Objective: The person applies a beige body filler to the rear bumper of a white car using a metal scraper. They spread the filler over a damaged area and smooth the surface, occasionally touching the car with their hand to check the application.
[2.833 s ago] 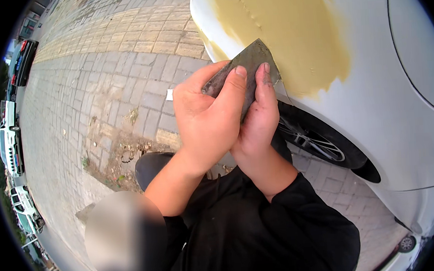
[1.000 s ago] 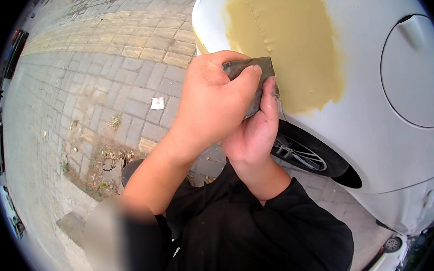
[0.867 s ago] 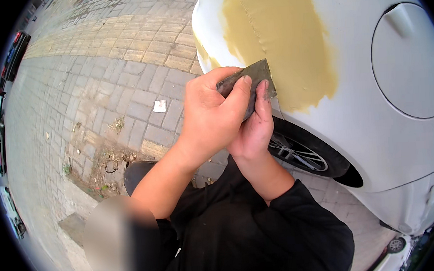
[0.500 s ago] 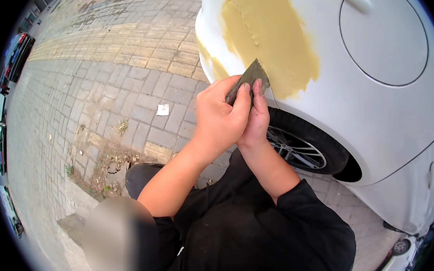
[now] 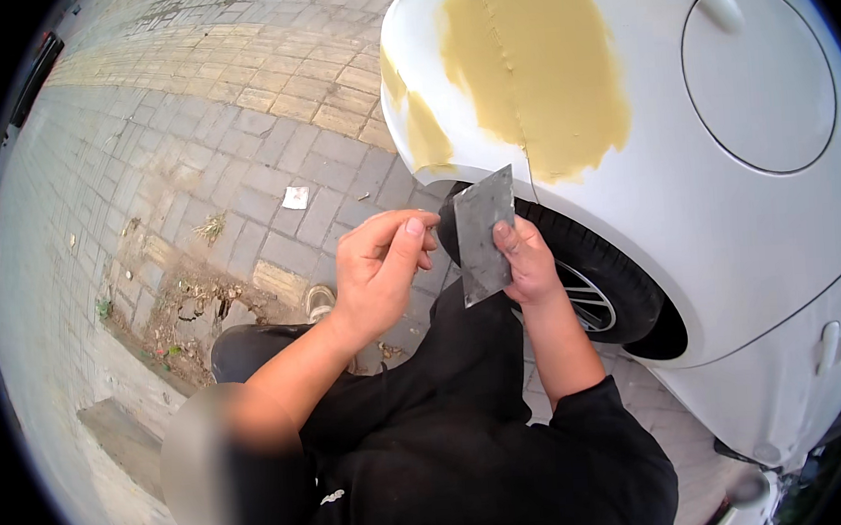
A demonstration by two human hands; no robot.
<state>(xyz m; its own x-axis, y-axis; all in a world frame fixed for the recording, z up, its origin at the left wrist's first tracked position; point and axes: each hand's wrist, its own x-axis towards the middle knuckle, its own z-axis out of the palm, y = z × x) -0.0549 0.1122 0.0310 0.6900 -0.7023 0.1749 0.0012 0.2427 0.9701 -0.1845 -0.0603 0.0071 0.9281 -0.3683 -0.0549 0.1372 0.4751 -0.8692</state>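
Right hand [image 5: 528, 264] is pinching the grey flat plate [image 5: 481, 235] firmly, thumb pressing its face near the right edge, other fingers mostly hidden behind; that edge grip is probably leaving the face and far edge free. Most of the plate is sticking out left of the thumb, running above and below it, slightly tilted. Left hand [image 5: 378, 275] is hovering just left of it, half open, fingers loosely curling, nothing visible inside. Plate is showing in front of the tyre [image 5: 628, 274], below the mustard patch [image 5: 558, 76] on the white car [image 5: 668, 214]
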